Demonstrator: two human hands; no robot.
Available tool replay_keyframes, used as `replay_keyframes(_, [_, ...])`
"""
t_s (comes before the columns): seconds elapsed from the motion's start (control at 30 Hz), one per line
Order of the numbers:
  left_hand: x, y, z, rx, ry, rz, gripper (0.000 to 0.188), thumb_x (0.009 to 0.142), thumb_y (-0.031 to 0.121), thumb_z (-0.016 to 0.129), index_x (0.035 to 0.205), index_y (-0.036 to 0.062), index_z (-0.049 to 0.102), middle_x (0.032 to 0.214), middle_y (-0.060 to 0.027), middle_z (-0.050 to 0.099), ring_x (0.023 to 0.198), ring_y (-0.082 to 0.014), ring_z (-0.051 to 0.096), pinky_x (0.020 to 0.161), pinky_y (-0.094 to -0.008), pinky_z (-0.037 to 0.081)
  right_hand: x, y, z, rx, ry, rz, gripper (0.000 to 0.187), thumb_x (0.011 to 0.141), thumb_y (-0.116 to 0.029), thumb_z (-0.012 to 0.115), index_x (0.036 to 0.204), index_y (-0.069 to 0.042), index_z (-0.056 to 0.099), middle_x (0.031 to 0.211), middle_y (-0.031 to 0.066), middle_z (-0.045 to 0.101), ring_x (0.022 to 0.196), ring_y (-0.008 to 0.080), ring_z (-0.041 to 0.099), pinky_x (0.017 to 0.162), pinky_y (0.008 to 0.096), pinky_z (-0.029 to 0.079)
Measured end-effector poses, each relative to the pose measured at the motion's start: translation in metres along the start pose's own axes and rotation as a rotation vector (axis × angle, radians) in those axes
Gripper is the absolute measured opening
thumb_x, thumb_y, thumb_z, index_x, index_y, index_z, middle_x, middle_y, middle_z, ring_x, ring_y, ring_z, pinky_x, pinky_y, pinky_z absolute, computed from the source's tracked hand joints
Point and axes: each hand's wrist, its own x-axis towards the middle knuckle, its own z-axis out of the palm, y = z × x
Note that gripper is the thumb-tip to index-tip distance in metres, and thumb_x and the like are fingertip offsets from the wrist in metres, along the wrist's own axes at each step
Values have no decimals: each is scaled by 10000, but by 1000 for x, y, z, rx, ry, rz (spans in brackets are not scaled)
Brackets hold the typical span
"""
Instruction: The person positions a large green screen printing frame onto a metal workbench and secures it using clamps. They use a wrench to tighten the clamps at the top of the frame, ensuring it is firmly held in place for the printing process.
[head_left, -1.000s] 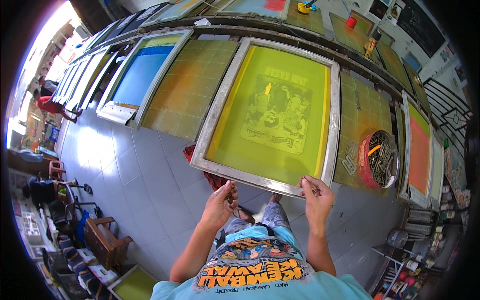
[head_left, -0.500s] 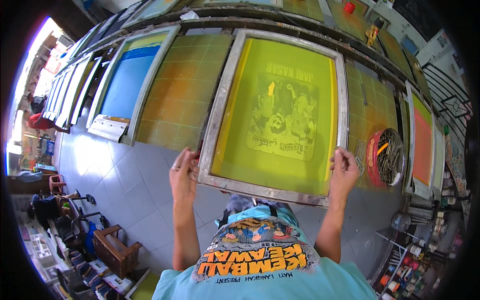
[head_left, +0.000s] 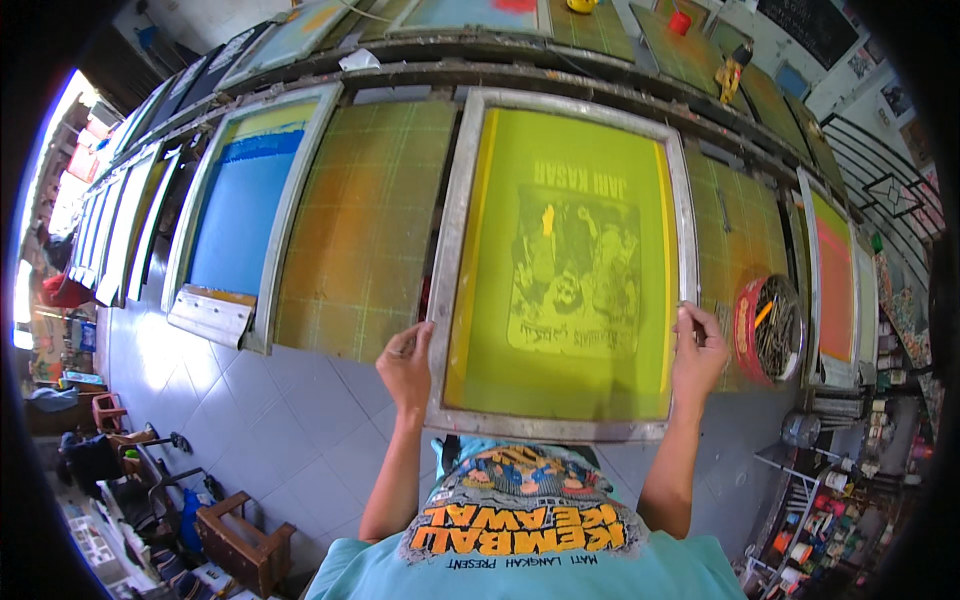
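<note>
The person's left hand (head_left: 405, 365) has its thumb and fingers drawn together at the left rail of a large framed screen (head_left: 565, 250); whether it grips the rail or only rests beside it, one cannot tell. The right hand (head_left: 700, 350) has its fingertips bunched over the right rail, and how firmly they close on it is likewise unclear. The screen lies between the two hands, its lower end reaching toward the person's teal shirt (head_left: 550, 550). Its yellow-green mesh carries a dark picture of figures, with lettering above.

Just left of it is an orange-stained board (head_left: 365, 230), then a blue screen (head_left: 245, 200) in a pale frame with a flat plate (head_left: 210, 312) at its near end. To the right, another board (head_left: 740, 235) bears a slim metal tool (head_left: 723, 210) and a round red tin (head_left: 747, 330) full of metal pieces; past that stands a pinkish-red screen (head_left: 835, 285). Farther back are a yellow bottle (head_left: 732, 75) and a red cup (head_left: 679, 22). Grey tiles cover the floor (head_left: 250, 420), where a brown wooden stool (head_left: 245, 545) sits at lower left.
</note>
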Motion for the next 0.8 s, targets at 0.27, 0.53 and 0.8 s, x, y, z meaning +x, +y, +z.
replay_keyframes(0.27, [23, -5, 29, 221, -41, -7, 248, 832, 263, 856, 901, 36, 785, 555, -18, 472, 521, -91, 376, 484, -305, 315, 55, -53, 121, -58, -322, -15, 220, 917, -177, 749, 1040, 3, 773, 919, 79, 751, 741, 119, 658, 640, 259, 497])
replay_keyframes(0.53, [22, -14, 32, 151, 11, 47, 182, 792, 168, 875, 897, 52, 784, 597, -29, 462, 531, -109, 375, 490, -297, 300, 239, -38, 346, -302, -551, -514, 192, 862, -232, 770, 965, -72, 794, 916, 165, 752, 824, 314, 714, 777, 391, 549])
replay_keyframes(0.8, [25, -21, 36, 197, 67, 69, 198, 732, 68, 887, 893, 25, 779, 579, -12, 368, 523, -107, 317, 492, -297, 237, 326, -15, 502, -369, -507, -536, 168, 836, -221, 769, 970, -127, 805, 931, 135, 760, 849, 313, 733, 766, 412, 563])
